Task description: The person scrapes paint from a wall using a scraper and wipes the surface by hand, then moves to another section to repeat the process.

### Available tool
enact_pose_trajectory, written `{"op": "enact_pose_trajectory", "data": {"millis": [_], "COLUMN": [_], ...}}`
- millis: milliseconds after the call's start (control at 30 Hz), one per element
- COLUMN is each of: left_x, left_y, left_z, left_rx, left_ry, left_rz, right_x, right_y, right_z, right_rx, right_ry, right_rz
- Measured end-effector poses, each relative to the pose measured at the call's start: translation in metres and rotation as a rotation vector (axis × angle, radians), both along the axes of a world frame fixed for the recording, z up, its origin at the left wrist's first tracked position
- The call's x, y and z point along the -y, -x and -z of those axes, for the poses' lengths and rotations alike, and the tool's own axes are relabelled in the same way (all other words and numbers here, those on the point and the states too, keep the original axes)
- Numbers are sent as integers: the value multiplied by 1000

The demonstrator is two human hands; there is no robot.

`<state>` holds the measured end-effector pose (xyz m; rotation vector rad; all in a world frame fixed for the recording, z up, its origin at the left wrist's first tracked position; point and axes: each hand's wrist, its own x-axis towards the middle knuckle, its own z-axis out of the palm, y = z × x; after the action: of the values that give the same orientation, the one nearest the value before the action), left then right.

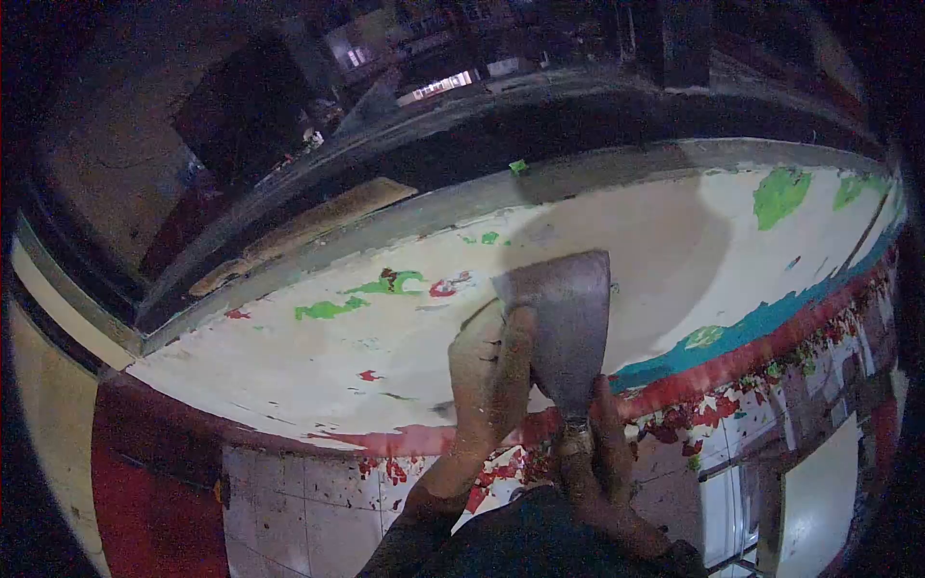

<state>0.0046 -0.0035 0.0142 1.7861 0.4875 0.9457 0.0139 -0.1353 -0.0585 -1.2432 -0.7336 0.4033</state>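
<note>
A wide metal scraper (567, 318) lies blade-flat against a whitish wall surface (318, 356) with flaking green and red paint. My left hand (487, 380) presses its fingers on the left side of the blade. My right hand (602, 462) is wrapped around the scraper's handle just below the blade. Both hands sit close together near the wall's lower red band (414, 440).
A teal and red stripe (761, 323) runs along the wall's lower right. Green paint patches (779, 193) remain at the upper right. A grey ledge (405, 217) borders the top. White tiles (308, 511) lie below, and a red panel (154, 491) stands lower left.
</note>
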Motion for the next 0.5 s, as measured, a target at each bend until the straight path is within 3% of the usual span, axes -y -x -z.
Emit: {"op": "enact_pose_trajectory", "data": {"millis": [67,167,300,367,400,500], "left_x": [-7,-3,-7,-4,-2,-2], "left_y": [0,-3,-8,-11,-12,-9], "left_z": [9,-16,-4,-14,-15,-10], "left_rx": [-15,-4,-8,24,81,20], "left_ry": [-88,-24,-208,-222,-54,-148], "left_rz": [50,68,47,17,85,68], "right_x": [-1,-4,2,-1,1,0], "right_y": [-6,-6,-6,-6,-4,-6], "right_z": [5,-7,-2,-13,-15,-17], "right_rx": [48,53,-51,-7,-12,-4], "right_ry": [-54,-36,-49,-38,-32,-41], "right_rz": [-21,14,-32,-3,8,11]}}
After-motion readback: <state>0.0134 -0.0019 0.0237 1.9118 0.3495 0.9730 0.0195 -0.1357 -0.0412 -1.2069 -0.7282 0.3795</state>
